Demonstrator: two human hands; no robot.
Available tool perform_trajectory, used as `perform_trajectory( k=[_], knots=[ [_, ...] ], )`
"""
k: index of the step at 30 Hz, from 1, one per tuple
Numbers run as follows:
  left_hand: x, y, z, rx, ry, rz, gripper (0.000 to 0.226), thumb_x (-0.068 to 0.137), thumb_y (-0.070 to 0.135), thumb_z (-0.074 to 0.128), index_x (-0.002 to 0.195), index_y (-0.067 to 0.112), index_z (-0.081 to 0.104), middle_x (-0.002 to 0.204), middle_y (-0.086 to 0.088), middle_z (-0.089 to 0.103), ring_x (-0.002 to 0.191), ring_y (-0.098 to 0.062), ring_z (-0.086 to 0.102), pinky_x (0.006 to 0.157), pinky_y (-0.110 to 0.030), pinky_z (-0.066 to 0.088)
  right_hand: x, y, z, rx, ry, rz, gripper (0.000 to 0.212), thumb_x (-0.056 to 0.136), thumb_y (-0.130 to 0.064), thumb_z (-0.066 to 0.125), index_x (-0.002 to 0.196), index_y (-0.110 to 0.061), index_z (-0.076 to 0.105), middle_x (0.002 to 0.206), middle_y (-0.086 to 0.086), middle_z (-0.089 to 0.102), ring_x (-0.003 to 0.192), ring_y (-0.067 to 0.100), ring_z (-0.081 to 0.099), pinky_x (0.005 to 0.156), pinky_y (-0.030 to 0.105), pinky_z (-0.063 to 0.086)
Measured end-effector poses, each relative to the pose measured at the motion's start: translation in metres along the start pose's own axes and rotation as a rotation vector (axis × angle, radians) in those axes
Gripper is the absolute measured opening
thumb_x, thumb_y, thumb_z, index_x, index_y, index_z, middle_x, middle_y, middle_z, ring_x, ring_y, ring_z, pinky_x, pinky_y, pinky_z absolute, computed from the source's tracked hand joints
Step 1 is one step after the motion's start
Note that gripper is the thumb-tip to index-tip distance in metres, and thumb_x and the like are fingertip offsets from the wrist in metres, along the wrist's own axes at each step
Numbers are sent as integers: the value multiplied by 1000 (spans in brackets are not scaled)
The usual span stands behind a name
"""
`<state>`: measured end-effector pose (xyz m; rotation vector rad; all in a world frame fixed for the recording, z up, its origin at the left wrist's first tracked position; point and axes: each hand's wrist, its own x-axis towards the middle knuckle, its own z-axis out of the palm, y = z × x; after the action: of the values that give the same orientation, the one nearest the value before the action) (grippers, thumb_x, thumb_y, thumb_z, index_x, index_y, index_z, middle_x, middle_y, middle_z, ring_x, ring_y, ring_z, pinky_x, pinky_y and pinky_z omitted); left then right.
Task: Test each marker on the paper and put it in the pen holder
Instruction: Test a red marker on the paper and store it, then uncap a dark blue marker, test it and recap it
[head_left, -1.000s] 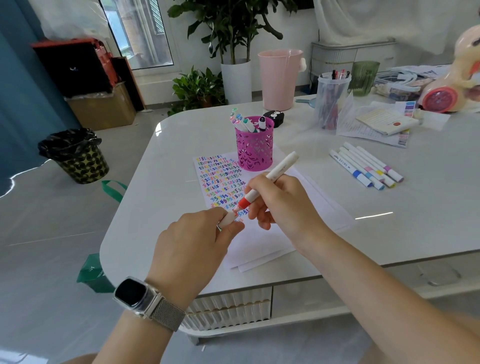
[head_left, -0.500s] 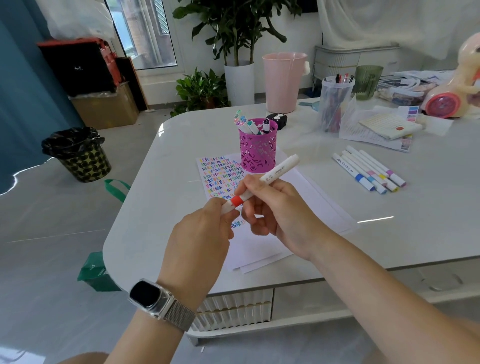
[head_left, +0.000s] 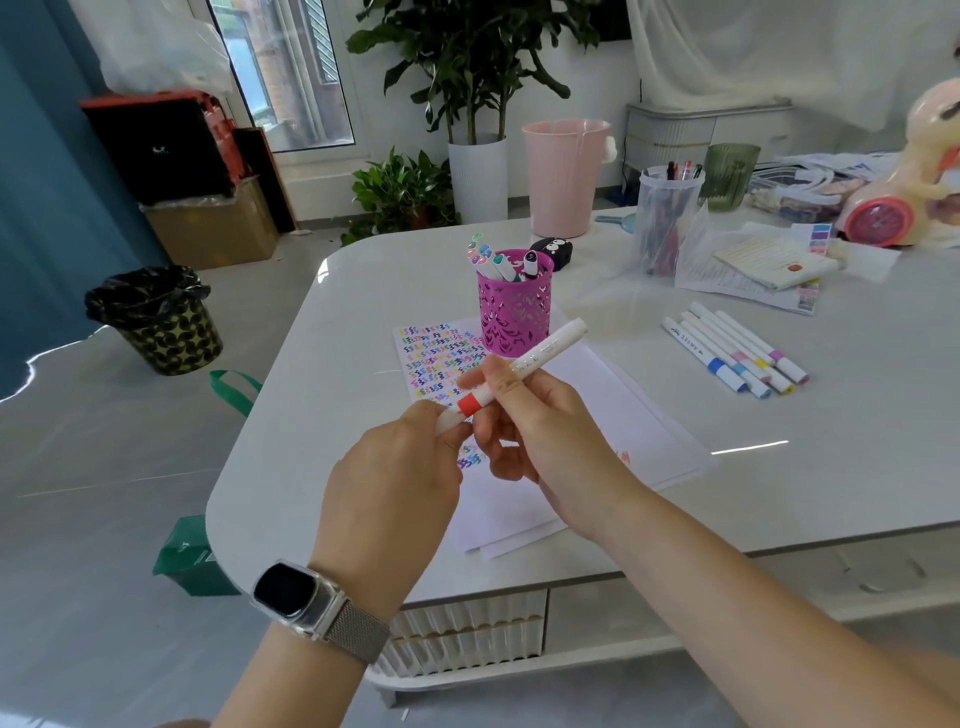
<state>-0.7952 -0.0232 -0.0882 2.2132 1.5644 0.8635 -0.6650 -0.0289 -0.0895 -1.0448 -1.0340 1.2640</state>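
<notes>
Both grips clamp one red-banded marker (head_left: 524, 364): left hand (head_left: 395, 483) pinching its cap end, right hand (head_left: 540, 431) its barrel, above the paper (head_left: 597, 415), nearer than the pen holder (head_left: 514, 306).

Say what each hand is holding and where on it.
Both hold one marker. The right hand grips its white barrel just above the red band; the left hand pinches the capped end below the band.
</notes>
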Motion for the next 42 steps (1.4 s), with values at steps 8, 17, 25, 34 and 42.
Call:
perform_trajectory(
  k=[8, 17, 25, 34, 42],
  knots=[
    [6, -8, -13, -105, -48, -163, 32, 95, 39, 42, 77, 17, 58, 68, 0, 65, 58, -15, 65, 64, -42, 56, 7, 10, -20, -906, 384, -445, 77, 86, -8, 64, 146, -34, 23, 118, -11, 46, 67, 2, 52, 58, 18, 47],
    [7, 3, -17, -613, -172, -388, 37, 93, 32, 50, 68, 9, 63, 57, 1, 64, 55, -10, 62, 60, -25, 48, 28, 30, -25, -1309, -44, -919, 22, 93, -26, 46, 99, -18, 65, 88, -3, 66, 78, 22, 52, 68, 36, 46],
    [6, -13, -9, -7, -66, -197, 18, 88, 32, 57, 106, 28, 57, 120, 5, 51, 121, -19, 36, 91, -21, 24, 74, 1, -55, -427, 515, -758, 13, 100, -15, 44, 110, -18, 37, 90, 3, 59, 69, 6, 64, 67, 20, 52],
    [9, -9, -8, -65, 23, -108, 9, 89, 27, 54, 95, 34, 53, 106, 14, 43, 115, -15, 41, 85, -18, 26, 136, -29, -65, -590, 587, -573, 26, 100, -16, 40, 124, -6, 45, 98, -2, 59, 79, 8, 56, 71, 14, 47],
    [10, -13, -8, -74, 58, -84, 12, 89, 26, 53, 91, 37, 49, 104, 15, 42, 109, -17, 47, 83, -19, 29, 139, -12, -61, -969, 316, -226, 58, 98, -20, 45, 150, -14, 19, 115, 2, 51, 107, 25, 43, 94, 35, 37]
  ],
)
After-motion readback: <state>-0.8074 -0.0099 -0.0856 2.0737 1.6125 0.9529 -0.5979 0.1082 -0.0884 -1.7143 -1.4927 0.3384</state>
